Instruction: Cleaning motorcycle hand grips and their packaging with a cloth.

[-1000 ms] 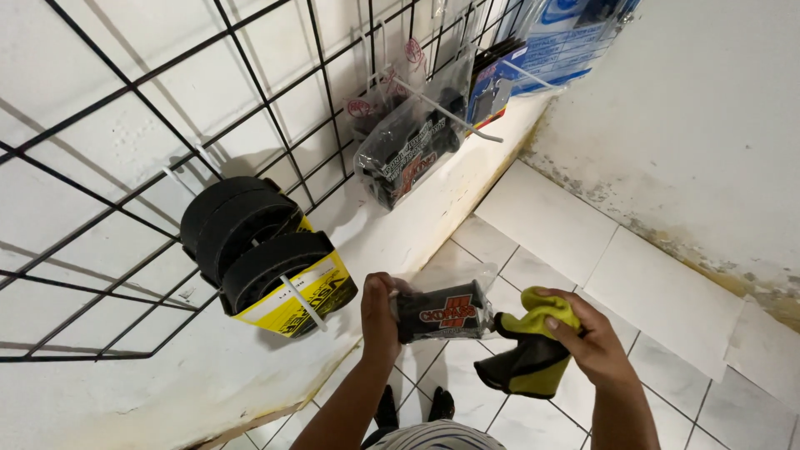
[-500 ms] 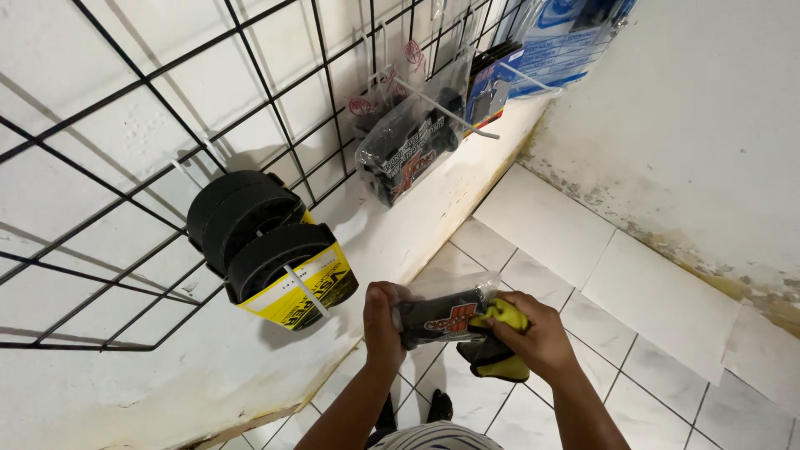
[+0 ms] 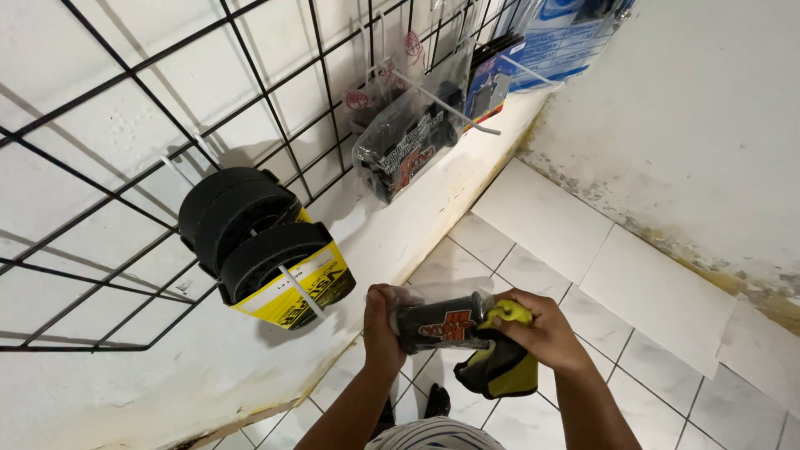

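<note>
Head view shows my left hand gripping a bagged black grip while my right hand presses a yellow cloth on it. Black tyres hang on the wire grid at left, hanging packets at upper centre.

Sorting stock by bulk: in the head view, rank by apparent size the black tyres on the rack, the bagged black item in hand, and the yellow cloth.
1. black tyres
2. bagged black item
3. yellow cloth, partly hidden by the right hand, so unsure against the bagged item.
</note>
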